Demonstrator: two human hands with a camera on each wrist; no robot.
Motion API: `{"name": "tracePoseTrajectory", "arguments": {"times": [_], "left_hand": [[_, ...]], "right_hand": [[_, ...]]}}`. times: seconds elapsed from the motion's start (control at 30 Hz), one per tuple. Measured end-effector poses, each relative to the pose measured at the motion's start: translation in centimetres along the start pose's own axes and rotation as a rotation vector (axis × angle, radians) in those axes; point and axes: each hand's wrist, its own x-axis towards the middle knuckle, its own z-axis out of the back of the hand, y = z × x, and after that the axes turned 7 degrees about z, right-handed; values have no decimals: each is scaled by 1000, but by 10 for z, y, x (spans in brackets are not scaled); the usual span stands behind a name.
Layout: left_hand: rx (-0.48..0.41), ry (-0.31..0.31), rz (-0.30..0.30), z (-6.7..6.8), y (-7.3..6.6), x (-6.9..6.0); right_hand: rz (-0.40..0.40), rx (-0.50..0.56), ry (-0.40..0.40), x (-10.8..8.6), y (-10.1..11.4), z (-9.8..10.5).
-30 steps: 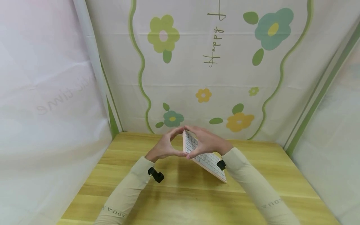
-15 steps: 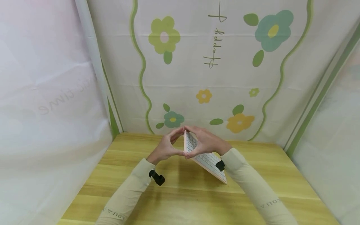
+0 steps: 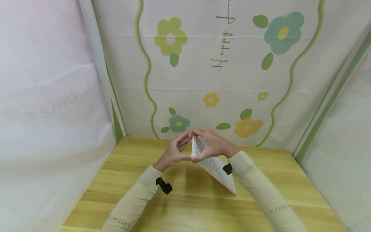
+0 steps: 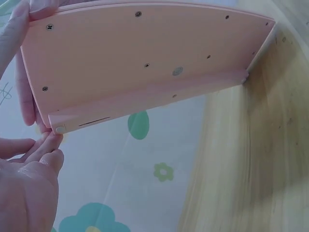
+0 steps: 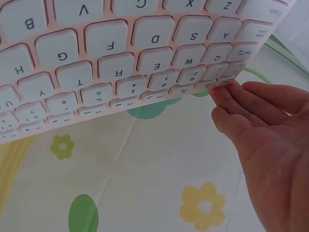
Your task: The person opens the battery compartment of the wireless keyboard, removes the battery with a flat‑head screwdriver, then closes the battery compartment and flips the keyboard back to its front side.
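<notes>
A pink keyboard [image 3: 215, 167] with white keys is held tilted, its left end raised and its other end slanting down towards the wooden table [image 3: 121, 193]. I cannot tell whether that low end touches the wood. My left hand [image 3: 171, 154] holds the raised end, thumb at the near corner and fingers at the far one. My right hand [image 3: 215, 145] spans the same end from the key side, its fingertips meeting the left ones. The left wrist view shows the pink underside [image 4: 120, 48] with screws and a raised ridge. Keys fill the top of the right wrist view.
Behind the table hangs a white cloth [image 3: 197, 71] printed with flowers. More cloth closes in the left [image 3: 52, 145] and right [image 3: 342, 161] sides. A black wrist strap [image 3: 164, 186] sits on my left sleeve, another [image 3: 227, 169] on the right.
The keyboard's raised end has shifted slightly right, and its low end has come a little nearer to me. My left fingers at the far corner look more spread than before.
</notes>
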Motion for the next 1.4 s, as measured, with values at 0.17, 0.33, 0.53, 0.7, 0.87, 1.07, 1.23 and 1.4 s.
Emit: {"name": "tracePoseTrajectory", "arguments": {"times": [0.17, 0.33, 0.53, 0.7, 0.87, 1.07, 1.23, 1.4], "left_hand": [[-19, 19, -15, -2, 1, -2], [-29, 74, -8, -3, 7, -6], [54, 159, 56, -9, 25, -13], [159, 216, 149, -19, 43, -21], [223, 220, 224, -29, 59, -32], [267, 212, 300, -36, 71, -44], [296, 202, 325, -43, 82, -51], [230, 195, 319, -47, 90, -54]], "right_hand": [[-11, -2, 7, -1, 1, 4], [-50, 10, 10, -5, 4, 11], [-59, 73, -41, -12, 8, 25], [-39, 168, -92, -22, 8, 35], [-63, 264, -163, -32, 4, 42], [-84, 422, -260, -37, -4, 43], [-57, 521, -329, -31, -3, 38], [-37, 549, -355, -20, 0, 33]]}}
